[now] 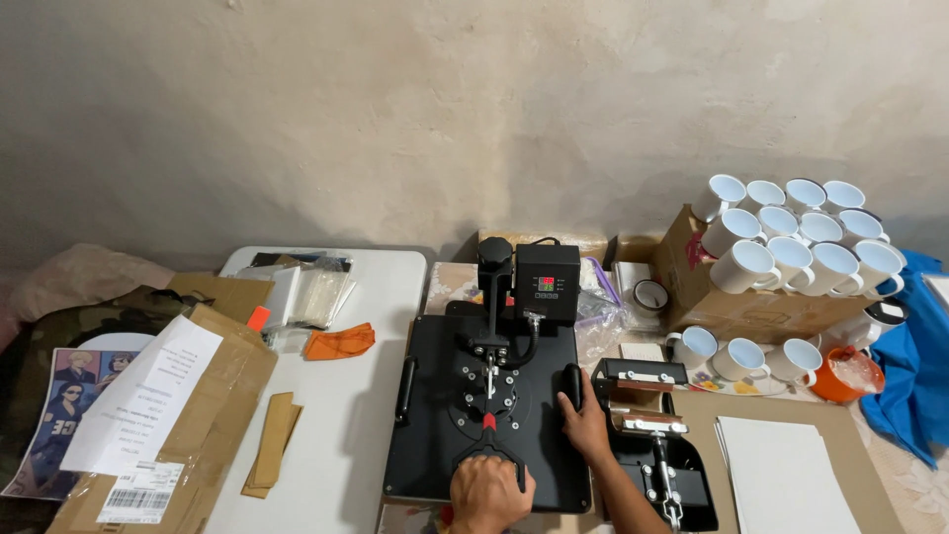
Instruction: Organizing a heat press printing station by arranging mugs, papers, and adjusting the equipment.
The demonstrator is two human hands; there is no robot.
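Flat heat press (484, 415), black, sits lower centre of the frame on the white table (346, 396), top platen down and level. Left hand (491, 491) is at the bottom edge, fingers curled shut around the press's front lever handle (486, 457); fist on top, so the load goes straight down the lever. Right hand (585, 427) sits on the platen's right edge, fingers wrapped on the black side grip (570, 384), likely to steady the machine against the lever pull.

Controller box (547, 282) with lit display stands behind the platen, centre frame, facing the person so it reads at a glance.

Mug press attachment (647, 435) lies just right of the flat press, near the right forearm.

White mugs (791, 237) are stacked on their sides on a cardboard box (732, 311), upper right, with a few more upright below it; within reach, off the work area.

Blank white sheets (781, 475) lower right. Open cardboard carton (198, 425) with a paper slip and a printed picture (59, 415) lower left. Orange cloth (339, 341) left of the press.
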